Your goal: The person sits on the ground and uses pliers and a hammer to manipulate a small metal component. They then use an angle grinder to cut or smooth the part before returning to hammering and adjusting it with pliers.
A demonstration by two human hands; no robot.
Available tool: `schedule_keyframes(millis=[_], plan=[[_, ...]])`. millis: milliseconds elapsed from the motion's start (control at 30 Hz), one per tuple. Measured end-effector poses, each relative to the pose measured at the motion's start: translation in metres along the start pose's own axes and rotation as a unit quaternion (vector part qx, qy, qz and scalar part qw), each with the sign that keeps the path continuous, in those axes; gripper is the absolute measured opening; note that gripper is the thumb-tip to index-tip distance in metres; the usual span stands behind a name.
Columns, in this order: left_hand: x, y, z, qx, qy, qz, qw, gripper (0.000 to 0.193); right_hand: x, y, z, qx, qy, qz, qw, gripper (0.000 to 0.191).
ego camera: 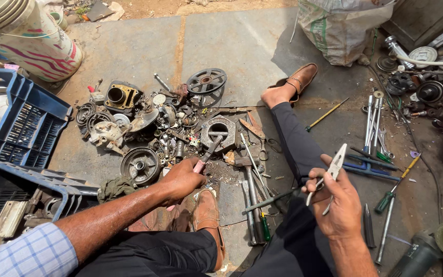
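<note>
Here the person sits on the stone floor [242, 46] with a pile of metal parts [155, 128] between the legs. The left hand [180, 179] is closed around the pink handle of a tool [208, 152], whose dark tip touches the square metal block [218, 132] at the edge of the pile. The right hand [337, 202] is closed around the handles of silver pliers [334, 166], held up in the air above the right knee, well apart from the block. It seems a working step on the block; both grips look firm. A blue crate [26, 123] stands on the left.
</note>
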State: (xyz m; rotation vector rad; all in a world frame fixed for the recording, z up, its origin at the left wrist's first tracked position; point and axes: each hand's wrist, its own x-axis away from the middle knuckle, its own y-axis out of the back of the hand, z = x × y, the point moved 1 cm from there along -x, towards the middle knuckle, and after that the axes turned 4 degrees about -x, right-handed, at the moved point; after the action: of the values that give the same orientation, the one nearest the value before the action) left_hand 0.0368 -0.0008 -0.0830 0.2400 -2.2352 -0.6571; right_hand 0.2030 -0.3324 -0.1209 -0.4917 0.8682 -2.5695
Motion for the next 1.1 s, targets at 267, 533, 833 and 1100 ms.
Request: schedule_keyframes(millis=[267,533,833,1100], plan=[[-0.004,0.006,0.016,0.109,0.109,0.049,0.987,0.039,-0.062,0.174,0.002,0.652,-0.056,-0.237,0.718,0.034],[-0.026,0.009,0.059,0.028,0.053,0.064,0.996,0.031,-0.025,0.246,-0.073,0.734,-0.036,-0.258,0.628,0.051],[0.021,0.026,-0.002,0.094,0.038,0.052,0.993,0.024,0.005,0.212,-0.047,0.731,-0.103,-0.281,0.614,0.060],[0.035,0.049,-0.006,0.155,-0.123,-0.026,0.980,0.021,0.025,0.188,-0.050,0.795,-0.219,-0.151,0.545,0.066]])
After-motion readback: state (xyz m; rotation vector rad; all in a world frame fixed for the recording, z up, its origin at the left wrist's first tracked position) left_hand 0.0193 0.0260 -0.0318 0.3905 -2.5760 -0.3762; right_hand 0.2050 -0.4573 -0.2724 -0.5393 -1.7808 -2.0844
